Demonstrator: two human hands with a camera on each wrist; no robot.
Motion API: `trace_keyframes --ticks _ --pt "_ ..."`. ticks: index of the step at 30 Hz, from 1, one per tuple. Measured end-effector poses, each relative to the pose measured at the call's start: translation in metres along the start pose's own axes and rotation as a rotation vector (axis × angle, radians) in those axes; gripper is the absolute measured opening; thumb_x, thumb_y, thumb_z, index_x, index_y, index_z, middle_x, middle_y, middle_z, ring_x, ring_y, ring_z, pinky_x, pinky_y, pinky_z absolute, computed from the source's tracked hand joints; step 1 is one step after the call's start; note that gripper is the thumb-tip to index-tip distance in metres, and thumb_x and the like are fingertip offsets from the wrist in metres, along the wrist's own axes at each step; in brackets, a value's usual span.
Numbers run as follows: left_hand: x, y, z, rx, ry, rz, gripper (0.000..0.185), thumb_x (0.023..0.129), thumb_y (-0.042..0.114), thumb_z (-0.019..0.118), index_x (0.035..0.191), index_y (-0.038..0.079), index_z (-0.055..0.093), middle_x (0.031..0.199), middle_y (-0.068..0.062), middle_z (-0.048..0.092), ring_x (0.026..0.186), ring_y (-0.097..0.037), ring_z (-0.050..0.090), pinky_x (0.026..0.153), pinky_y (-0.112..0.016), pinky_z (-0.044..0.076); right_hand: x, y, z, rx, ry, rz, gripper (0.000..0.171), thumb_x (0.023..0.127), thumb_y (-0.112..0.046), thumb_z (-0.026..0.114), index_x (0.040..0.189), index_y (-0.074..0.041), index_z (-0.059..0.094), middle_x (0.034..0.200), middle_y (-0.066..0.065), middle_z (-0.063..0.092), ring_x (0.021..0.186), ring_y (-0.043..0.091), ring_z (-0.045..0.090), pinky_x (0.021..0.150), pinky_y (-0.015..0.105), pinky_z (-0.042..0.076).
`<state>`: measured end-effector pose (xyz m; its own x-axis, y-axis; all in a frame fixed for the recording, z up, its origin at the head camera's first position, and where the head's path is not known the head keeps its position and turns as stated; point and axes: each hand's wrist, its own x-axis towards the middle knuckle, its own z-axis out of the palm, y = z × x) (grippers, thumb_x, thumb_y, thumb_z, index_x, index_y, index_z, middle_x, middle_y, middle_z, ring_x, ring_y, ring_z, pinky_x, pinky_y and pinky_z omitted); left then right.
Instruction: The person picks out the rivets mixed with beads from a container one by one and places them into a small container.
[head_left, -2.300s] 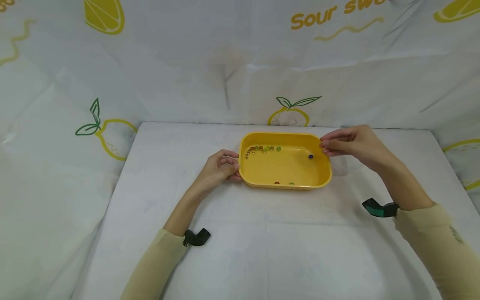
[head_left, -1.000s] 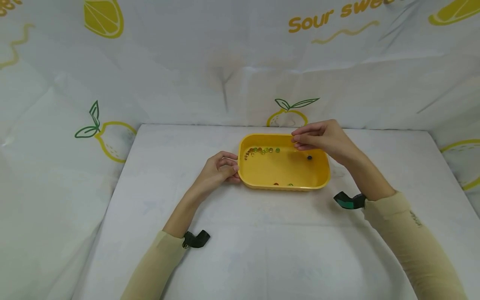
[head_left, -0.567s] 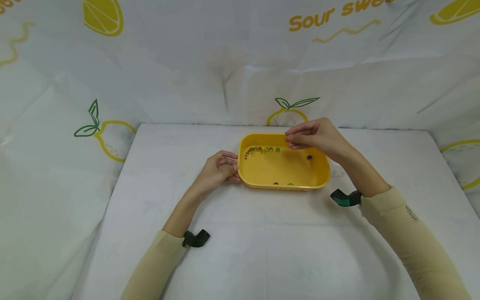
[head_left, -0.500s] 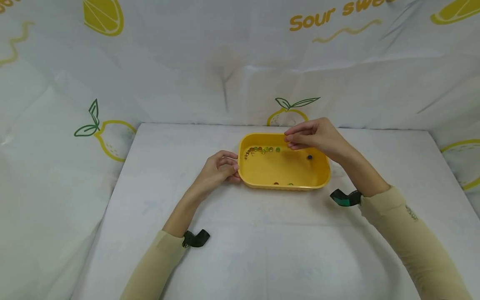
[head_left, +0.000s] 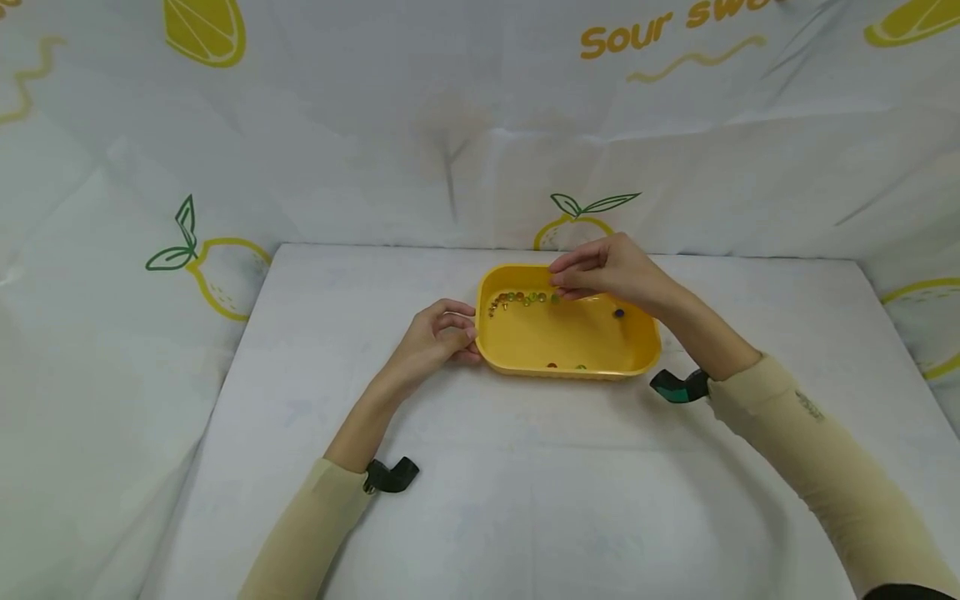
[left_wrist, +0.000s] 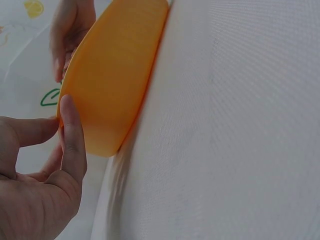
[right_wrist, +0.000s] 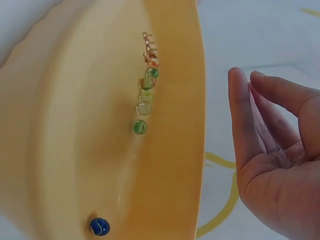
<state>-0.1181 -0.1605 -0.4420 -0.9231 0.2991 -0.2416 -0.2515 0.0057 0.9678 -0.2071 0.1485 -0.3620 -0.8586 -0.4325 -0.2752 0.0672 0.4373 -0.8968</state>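
Observation:
A yellow tray (head_left: pixel 570 374) lies on the white table. Along its back left wall runs a row of several small marbles (head_left: pixel 525 297). A blue marble (head_left: pixel 618 313) lies at the right and two more marbles (head_left: pixel 567 366) sit by the front wall. My left hand (head_left: pixel 468 333) pinches the tray's left rim, thumb on the outer wall (left_wrist: pixel 72 130). My right hand (head_left: pixel 558 283) hovers over the back rim, just right of the marble row, fingers straight and together, holding nothing. The right wrist view shows this hand (right_wrist: pixel 245 80) beside the tray (right_wrist: pixel 175 150), a green marble (right_wrist: pixel 139 126) and the blue marble (right_wrist: pixel 99 226).
A white cloth covers the table (head_left: pixel 480 500), and lemon-print sheets hang close behind and on both sides. A black camera mount (head_left: pixel 390 475) sits on my left wrist and a green-black one (head_left: pixel 678 386) on my right.
My right hand has moved left from the tray's right rim along the back edge to above the marble row. The left hand, the tray and the marbles have stayed put.

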Motion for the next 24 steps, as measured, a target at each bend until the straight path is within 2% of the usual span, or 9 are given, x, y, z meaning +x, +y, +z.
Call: trace_keyframes --ticks 4,10,16,24 --pt "0.0 0.0 0.0 -0.003 -0.002 0.001 0.035 0.107 0.004 0.065 0.14 0.001 0.055 0.113 -0.013 0.065 0.084 -0.019 0.076 0.083 -0.032 0.071 0.006 -0.003 0.005 -0.024 -0.022 -0.001 0.029 0.103 -0.011 0.075 0.127 0.006 0.074 0.114 0.019 0.083 0.094 0.02 0.084 0.094 0.047 0.069" --pt "0.0 0.0 -0.001 -0.003 -0.004 -0.005 0.036 0.107 0.004 0.066 0.141 0.001 0.054 0.112 -0.013 0.065 0.084 -0.019 0.076 0.083 -0.032 0.071 0.013 -0.007 0.009 -0.047 -0.071 -0.02 0.031 0.104 -0.008 0.073 0.129 0.01 0.071 0.117 0.023 0.081 0.091 0.016 0.083 0.091 0.044 0.07" --pt "0.0 0.0 -0.001 -0.006 -0.007 -0.003 0.036 0.107 0.004 0.066 0.141 0.001 0.054 0.113 -0.013 0.066 0.085 -0.019 0.076 0.083 -0.031 0.071 0.025 -0.005 0.015 -0.124 -0.094 -0.028 0.025 0.102 -0.006 0.075 0.123 0.008 0.076 0.119 0.028 0.079 0.094 0.03 0.084 0.088 0.044 0.07" --pt "0.0 0.0 -0.001 -0.01 -0.006 -0.002 0.035 0.107 0.004 0.066 0.14 0.002 0.055 0.113 -0.014 0.065 0.085 -0.02 0.076 0.083 -0.032 0.071 0.039 -0.003 0.021 -0.186 -0.16 -0.028 0.026 0.102 -0.007 0.075 0.122 0.009 0.075 0.114 0.027 0.08 0.092 0.029 0.084 0.087 0.042 0.07"
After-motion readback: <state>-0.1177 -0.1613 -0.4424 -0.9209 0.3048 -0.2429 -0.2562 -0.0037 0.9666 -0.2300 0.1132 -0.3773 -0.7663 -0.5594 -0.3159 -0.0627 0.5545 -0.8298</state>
